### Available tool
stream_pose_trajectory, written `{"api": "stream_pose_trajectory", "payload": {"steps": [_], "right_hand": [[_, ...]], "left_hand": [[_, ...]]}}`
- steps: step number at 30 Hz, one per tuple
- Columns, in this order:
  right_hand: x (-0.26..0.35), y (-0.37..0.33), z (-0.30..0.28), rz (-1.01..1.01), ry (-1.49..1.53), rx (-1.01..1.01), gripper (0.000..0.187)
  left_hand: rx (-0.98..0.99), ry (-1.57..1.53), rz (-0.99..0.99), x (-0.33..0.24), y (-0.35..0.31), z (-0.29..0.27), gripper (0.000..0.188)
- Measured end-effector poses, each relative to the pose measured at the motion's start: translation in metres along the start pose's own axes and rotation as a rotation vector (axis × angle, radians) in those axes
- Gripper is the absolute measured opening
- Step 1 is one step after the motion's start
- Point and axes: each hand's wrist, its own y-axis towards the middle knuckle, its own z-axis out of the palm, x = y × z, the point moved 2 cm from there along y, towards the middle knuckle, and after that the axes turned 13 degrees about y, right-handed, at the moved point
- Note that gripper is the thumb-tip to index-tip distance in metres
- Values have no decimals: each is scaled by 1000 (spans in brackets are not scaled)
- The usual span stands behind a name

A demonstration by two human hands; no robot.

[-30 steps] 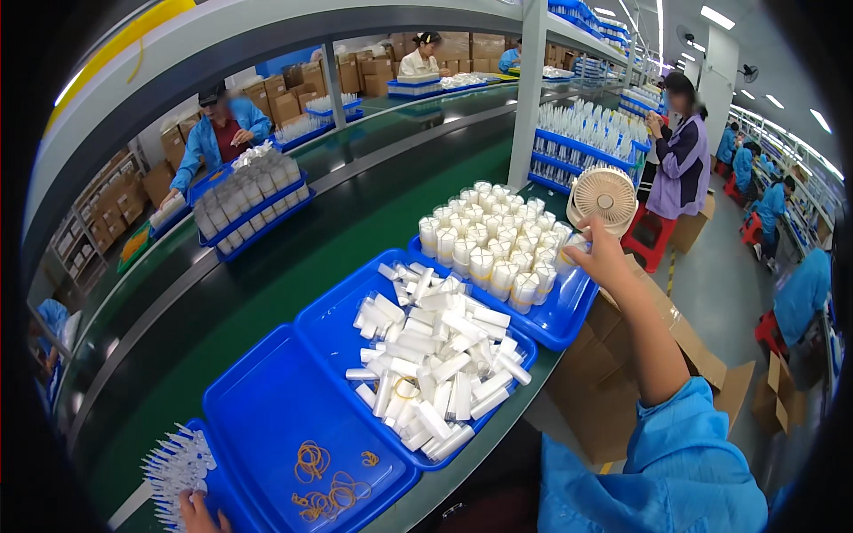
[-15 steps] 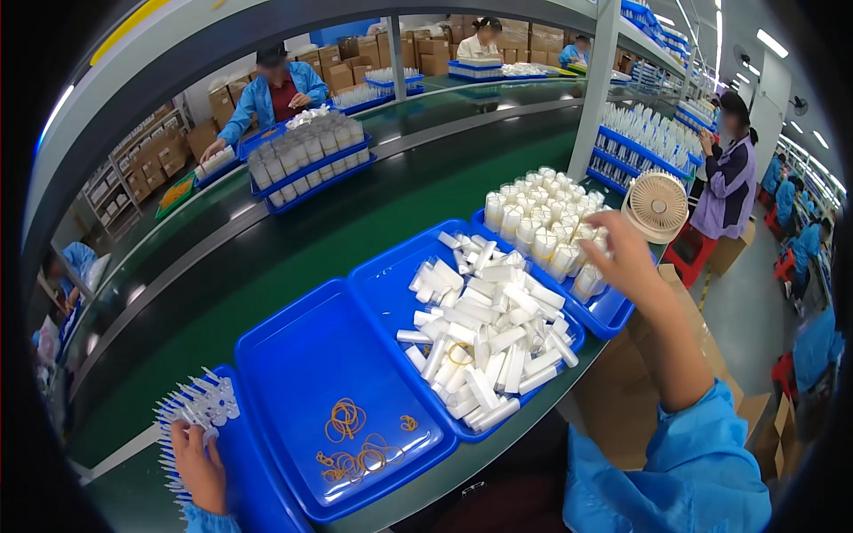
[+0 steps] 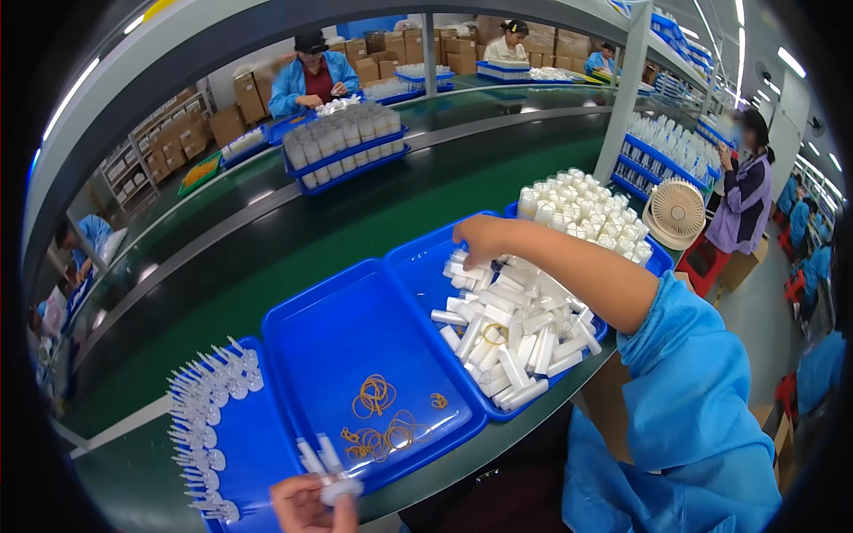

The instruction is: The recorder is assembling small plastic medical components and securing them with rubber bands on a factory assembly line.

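At the lower edge my left hand (image 3: 311,506) is closed around a translucent plastic part with a round base (image 3: 342,490) and thin tubes pointing up. Beside it lies a blue tray (image 3: 258,435) with rows of similar spiked parts (image 3: 211,413) along its left side. My right hand (image 3: 484,238) reaches over another blue tray (image 3: 418,258), its fingers curled down at the far-left end of a heap of white wrapped pieces (image 3: 524,333). What its fingertips hold is hidden. Between the hands, a blue tray (image 3: 329,329) contains loose yellow-brown rubber bands (image 3: 375,395).
Bundled white pieces (image 3: 577,204) stand in a blue tray at right, near a beige fan (image 3: 675,213). A grey post (image 3: 625,98) rises behind. Across the green conveyor (image 3: 355,231) are stacked trays of clear cups (image 3: 346,147) and a seated co-worker (image 3: 313,80).
My left hand has lifted away from the spiked parts toward the lower middle, with a plastic part in it. My right hand has moved left from the bundled pieces to the heap.
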Motion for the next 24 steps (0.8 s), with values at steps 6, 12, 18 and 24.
{"api": "stream_pose_trajectory", "payload": {"steps": [6,12,18,24], "right_hand": [[26,-51,12,-147,458,-317,31],[102,-127,41,-172,1618,131,34],[118,-150,53,-168,1966,369,40],[113,-155,60,-179,1968,396,28]], "left_hand": [[263,-96,147,8,-11,53,21],[260,-110,394,-3,-3,76,11],[236,-97,362,-4,-2,84,11],[258,-95,332,-9,-2,82,11]]}}
